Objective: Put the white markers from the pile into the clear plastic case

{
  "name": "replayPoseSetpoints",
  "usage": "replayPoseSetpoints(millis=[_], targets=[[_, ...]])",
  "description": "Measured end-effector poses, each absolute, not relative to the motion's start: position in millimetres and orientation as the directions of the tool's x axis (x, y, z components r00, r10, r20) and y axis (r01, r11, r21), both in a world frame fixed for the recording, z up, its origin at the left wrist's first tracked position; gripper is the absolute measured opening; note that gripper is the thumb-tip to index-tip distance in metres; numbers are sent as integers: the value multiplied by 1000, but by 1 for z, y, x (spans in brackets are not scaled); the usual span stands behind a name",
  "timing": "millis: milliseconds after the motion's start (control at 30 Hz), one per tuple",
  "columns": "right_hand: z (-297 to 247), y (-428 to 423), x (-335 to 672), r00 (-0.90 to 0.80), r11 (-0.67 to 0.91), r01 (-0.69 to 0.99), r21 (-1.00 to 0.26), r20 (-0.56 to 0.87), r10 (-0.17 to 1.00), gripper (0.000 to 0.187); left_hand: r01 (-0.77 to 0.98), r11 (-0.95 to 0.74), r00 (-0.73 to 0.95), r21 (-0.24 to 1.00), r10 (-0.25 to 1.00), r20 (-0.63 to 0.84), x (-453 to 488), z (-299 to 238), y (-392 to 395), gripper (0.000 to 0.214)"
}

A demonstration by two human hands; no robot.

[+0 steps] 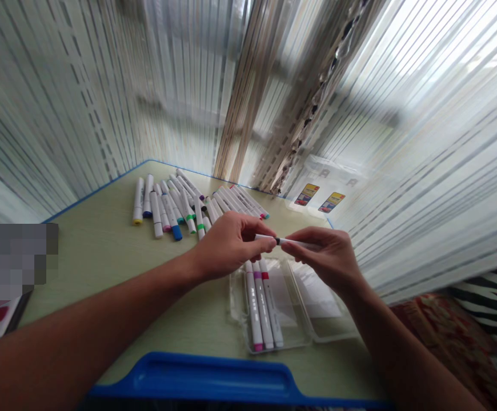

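Note:
Between my two hands is a white marker (pixel 296 242) with a dark band, held level above the table. My left hand (pixel 227 244) pinches its white capped end. Around the barrel on the other side, the fingers of my right hand (pixel 328 251) are closed. Just below them lies an open clear plastic case (pixel 289 314). Three white markers (pixel 264 308) with pink, purple and red marks lie side by side in its left half. Beyond my left hand, several more white markers (pixel 167 208) are heaped loosely, with yellow, blue and green ends.
At the back right, another clear case (pixel 323 191) with two yellow labels leans by the curtain (pixel 180 85). A blue tray (pixel 209 374) runs along the front edge of the pale table (pixel 103 228). Patterned cloth (pixel 441 337) shows at the right.

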State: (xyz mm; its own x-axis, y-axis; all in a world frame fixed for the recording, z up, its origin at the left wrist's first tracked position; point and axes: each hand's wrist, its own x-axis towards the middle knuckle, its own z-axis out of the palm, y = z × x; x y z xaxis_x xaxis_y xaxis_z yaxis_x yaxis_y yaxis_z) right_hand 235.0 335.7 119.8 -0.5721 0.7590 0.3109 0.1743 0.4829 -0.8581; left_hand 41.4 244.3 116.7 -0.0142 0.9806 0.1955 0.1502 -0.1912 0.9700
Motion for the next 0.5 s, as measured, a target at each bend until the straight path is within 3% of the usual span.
replayPoseSetpoints(millis=[200, 500], targets=[[120, 334, 233, -581, 413, 198, -889, 233, 780, 16, 200, -206, -4, 958, 978, 211, 43, 116, 244, 24], [119, 341, 238, -632, 322, 9, -947, 244, 735, 20, 34, -205, -149, 978, 967, 207, 40, 120, 249, 16]])
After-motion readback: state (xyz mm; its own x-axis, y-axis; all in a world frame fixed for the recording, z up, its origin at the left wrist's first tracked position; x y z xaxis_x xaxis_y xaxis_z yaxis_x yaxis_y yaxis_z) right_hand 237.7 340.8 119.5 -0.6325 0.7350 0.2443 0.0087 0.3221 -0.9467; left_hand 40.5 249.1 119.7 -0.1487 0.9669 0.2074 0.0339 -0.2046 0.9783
